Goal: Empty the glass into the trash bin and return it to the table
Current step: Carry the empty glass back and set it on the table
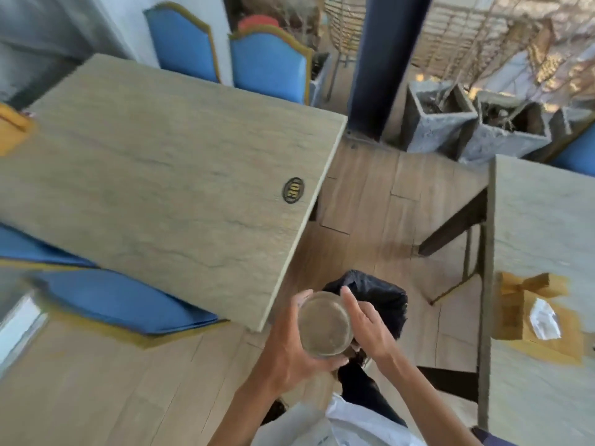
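At the far left a yellow object (11, 130) is lying on the table edge, cut off by the frame. The table (154, 175) is showing a flat, matte top with a stone-like grain in grey-beige, and a small dark oval plate (293, 190) with the number 30 is sitting near its right edge. Blue padded chairs (267, 66) with gold trim are standing behind it.

The left hand (291, 352) is wrapping its fingers around the glass (324, 324), gripping it from the left and from below. The glass is round and clear, seen from above; its inside is looking cloudy, and what it contains is hard to make out. It is being held in the air, just beside the table corner and partly over the trash bin (380, 297).

The right hand (367, 323) is lying against the right side of the glass with fingers straight and loosely spread, not closed around it. The bin is lined with a crumpled black bag, and the hands are hiding much of it.

At the right, a second table (544, 220) is carrying a yellow paper (528, 313).
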